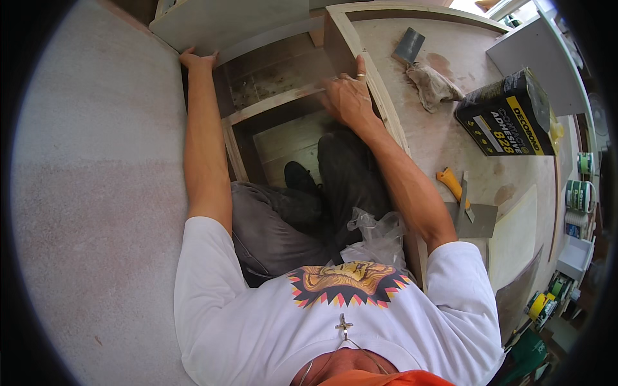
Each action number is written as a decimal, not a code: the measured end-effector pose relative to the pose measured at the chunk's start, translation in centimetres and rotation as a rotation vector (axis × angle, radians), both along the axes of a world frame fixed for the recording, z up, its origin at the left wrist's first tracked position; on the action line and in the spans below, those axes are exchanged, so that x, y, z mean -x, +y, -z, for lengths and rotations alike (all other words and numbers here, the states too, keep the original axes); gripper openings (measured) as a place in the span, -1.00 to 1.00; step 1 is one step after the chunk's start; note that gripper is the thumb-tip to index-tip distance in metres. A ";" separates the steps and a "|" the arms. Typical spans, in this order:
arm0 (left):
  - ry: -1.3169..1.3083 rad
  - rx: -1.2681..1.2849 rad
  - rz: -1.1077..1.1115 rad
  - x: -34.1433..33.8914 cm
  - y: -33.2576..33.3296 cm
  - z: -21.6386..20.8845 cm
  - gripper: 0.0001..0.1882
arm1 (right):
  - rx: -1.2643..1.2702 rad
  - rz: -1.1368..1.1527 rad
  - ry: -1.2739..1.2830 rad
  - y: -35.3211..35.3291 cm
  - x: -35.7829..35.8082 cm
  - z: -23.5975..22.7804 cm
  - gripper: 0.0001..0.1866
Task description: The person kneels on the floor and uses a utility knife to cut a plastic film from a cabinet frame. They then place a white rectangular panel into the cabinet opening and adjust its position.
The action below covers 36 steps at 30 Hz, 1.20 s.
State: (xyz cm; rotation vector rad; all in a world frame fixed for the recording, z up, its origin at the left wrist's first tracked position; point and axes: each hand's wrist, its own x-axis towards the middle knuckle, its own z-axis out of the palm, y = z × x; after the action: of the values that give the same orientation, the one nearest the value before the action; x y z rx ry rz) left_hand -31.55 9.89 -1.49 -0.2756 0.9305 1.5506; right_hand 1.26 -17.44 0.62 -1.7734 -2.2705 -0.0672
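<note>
My left arm reaches forward to a pale panel (235,26) at the far left. My left hand (198,59) grips the panel's near lower edge, its fingertips partly hidden there. In front of me is a wooden cabinet frame (277,105) with open compartments. My right hand (351,100) rests at the frame's right side board (381,96). One finger lies stretched along that board, while the others are spread over the compartment and slightly blurred. It holds nothing I can see.
On the right worktop (444,138) lie a grey block (409,45), a crumpled rag (432,85), a black adhesive can (505,119), a yellow-handled knife (449,182) and a grey flat sheet (479,220). Clear plastic (380,237) is by my lap. A large pale board (103,193) fills the left.
</note>
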 end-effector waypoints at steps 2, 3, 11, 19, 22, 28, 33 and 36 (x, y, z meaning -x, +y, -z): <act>-0.004 0.013 -0.001 -0.3 -0.2 -0.2 -0.12 | 0.000 0.000 -0.005 0.0 -0.1 0.1 -0.76; 0.001 0.012 0.000 -0.5 -0.3 -0.3 -0.12 | 0.001 0.000 -0.008 0.0 -0.1 0.2 -0.76; 0.006 -0.027 -0.015 0.2 1.0 0.1 -0.15 | -0.034 -0.016 -0.013 0.5 -0.2 0.0 -0.77; 0.051 -0.058 0.005 0.7 2.2 1.4 -0.19 | -0.007 -0.014 -0.015 0.5 -0.2 -0.1 -0.76; 0.072 -0.094 0.009 1.0 2.6 2.0 -0.19 | 0.007 -0.015 -0.020 0.6 -0.1 -0.1 -0.75; 0.074 -0.071 -0.013 0.5 2.5 2.0 -0.19 | 0.018 -0.013 -0.025 0.6 -0.1 -0.2 -0.74; 0.216 -0.142 0.010 -0.8 1.4 1.4 -0.28 | 0.009 -0.006 -0.022 0.5 -0.2 0.0 -0.75; 0.287 -0.155 -0.005 -2.9 0.9 1.5 -0.37 | 0.013 0.013 -0.015 0.3 -0.4 -0.2 -0.76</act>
State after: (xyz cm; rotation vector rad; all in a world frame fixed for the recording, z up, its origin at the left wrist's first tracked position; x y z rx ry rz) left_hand -28.62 10.79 -3.03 0.0574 1.0237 1.6853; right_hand 1.68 -17.15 0.80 -1.8005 -2.2745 -0.0682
